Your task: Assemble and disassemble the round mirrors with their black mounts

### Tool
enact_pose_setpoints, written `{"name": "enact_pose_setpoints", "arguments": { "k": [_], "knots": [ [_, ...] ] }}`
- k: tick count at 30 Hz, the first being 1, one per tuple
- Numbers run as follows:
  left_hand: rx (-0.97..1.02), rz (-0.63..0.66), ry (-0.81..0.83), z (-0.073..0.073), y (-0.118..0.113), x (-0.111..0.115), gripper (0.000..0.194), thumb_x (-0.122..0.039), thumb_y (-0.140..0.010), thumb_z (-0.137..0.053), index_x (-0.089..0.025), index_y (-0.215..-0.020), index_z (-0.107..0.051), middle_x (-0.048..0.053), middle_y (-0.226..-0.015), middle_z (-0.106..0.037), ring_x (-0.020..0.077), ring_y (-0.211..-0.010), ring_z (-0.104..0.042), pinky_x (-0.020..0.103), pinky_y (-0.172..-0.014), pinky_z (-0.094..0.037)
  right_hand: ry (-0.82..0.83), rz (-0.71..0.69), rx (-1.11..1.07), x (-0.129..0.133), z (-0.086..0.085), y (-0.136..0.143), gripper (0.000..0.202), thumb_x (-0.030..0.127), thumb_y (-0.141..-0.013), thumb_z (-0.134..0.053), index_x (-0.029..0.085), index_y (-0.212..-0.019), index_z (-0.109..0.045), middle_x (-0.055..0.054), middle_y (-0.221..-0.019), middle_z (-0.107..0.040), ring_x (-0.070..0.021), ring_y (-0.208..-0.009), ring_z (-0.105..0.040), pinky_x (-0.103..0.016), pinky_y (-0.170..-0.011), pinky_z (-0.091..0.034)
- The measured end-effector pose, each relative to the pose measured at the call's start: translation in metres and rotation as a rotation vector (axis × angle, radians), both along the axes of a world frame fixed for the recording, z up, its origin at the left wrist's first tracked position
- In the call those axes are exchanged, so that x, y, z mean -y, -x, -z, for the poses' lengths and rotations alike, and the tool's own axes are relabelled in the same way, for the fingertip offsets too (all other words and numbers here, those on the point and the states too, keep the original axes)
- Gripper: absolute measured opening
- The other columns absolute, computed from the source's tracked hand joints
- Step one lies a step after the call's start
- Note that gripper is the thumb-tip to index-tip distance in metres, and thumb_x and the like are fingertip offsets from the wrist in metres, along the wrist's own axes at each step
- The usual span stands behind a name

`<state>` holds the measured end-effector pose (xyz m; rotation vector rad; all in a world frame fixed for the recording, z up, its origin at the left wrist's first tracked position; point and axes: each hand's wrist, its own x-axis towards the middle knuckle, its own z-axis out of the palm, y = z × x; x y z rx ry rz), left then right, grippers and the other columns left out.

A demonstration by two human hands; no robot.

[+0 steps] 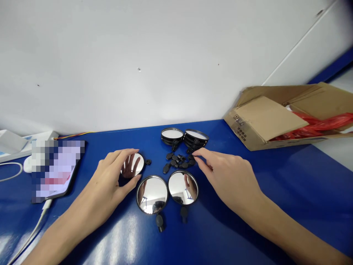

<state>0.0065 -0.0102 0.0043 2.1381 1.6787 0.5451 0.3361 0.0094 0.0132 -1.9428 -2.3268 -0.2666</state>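
Note:
My left hand (114,176) grips a small round mirror (132,165) by its edge, thumb below and fingers above. A black ball-like stub (148,162) sticks out from that mirror's right side. My right hand (224,173) has thumb and forefinger pinched on a small black plastic part (191,161) at the right edge of a loose pile of black parts (174,160). Nearer to me lie two round mirrors, a left one (152,195) and a right one (183,187), each face up with a black mount pointing toward me.
Two stacks of round mirrors, left (172,134) and right (196,136), stand behind the pile. An open cardboard box (242,129) with red plastic sits at right. A phone (59,169) with a white cable lies at left. The white wall (176,92) bounds the blue table (220,228).

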Motion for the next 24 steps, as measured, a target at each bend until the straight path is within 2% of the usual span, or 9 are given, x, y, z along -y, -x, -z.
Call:
{"name": "enact_pose_setpoints", "arguments": {
  "k": [3,10,14,18,21,24],
  "knots": [
    [-0.011,-0.01,0.0,0.001,0.0,0.0,0.049,-0.046,-0.112,-0.064,-0.042,-0.16,-0.055,0.007,-0.137,-0.071,0.0311,-0.103,-0.067,0.045,-0.084,-0.057,0.044,0.029,0.015,-0.001,-0.002,0.0,0.014,0.034,-0.114,-0.069,0.032,-0.118,-0.081,0.002,-0.092,-0.088,-0.0257,-0.068,-0.079,-0.032,-0.054,-0.023],
    [0.027,-0.075,-0.05,-0.007,-0.005,-0.003,0.055,-0.047,-0.099,-0.079,-0.039,-0.152,-0.063,0.005,-0.138,-0.069,0.0305,-0.105,-0.075,0.049,-0.09,-0.063,0.126,0.047,0.048,-0.002,-0.003,-0.001,0.017,0.032,-0.112,-0.071,0.035,-0.125,-0.082,0.0,-0.099,-0.089,-0.0267,-0.076,-0.082,-0.033,-0.055,-0.024],
    [0.059,-0.144,-0.126,-0.012,-0.008,-0.004,0.059,-0.047,-0.092,-0.086,-0.036,-0.146,-0.066,0.005,-0.137,-0.068,0.0312,-0.11,-0.075,0.051,-0.095,-0.064,0.118,0.015,0.041,-0.003,0.0,-0.002,0.013,0.03,-0.111,-0.072,0.032,-0.121,-0.08,0.0,-0.092,-0.087,-0.0263,-0.073,-0.081,-0.033,-0.055,-0.023],
    [0.14,-0.167,-0.143,-0.018,-0.01,-0.003,0.057,-0.049,-0.092,-0.085,-0.035,-0.145,-0.067,0.007,-0.132,-0.067,0.0326,-0.111,-0.071,0.054,-0.094,-0.063,0.076,-0.028,0.037,-0.004,0.004,-0.005,0.007,0.029,-0.108,-0.073,0.026,-0.114,-0.076,0.0,-0.079,-0.083,-0.0263,-0.063,-0.077,-0.033,-0.055,-0.02],
    [0.217,-0.16,-0.123,-0.024,-0.012,0.0,0.053,-0.048,-0.094,-0.085,-0.038,-0.143,-0.069,0.005,-0.129,-0.068,0.0307,-0.105,-0.072,0.055,-0.094,-0.062,0.023,-0.075,-0.015,-0.002,0.003,-0.008,0.007,0.03,-0.107,-0.073,0.025,-0.111,-0.073,0.002,-0.068,-0.076,-0.0251,-0.056,-0.072,-0.032,-0.055,-0.021],
    [0.302,-0.101,-0.087,-0.029,-0.017,0.005,0.054,-0.043,-0.092,-0.088,-0.04,-0.142,-0.069,0.002,-0.128,-0.069,0.028,-0.103,-0.074,0.051,-0.092,-0.064,-0.073,-0.181,-0.15,0.001,-0.004,-0.008,0.009,0.032,-0.111,-0.066,0.024,-0.111,-0.07,0.006,-0.063,-0.067,-0.0183,-0.046,-0.059,-0.031,-0.052,-0.025]
  ]
}}
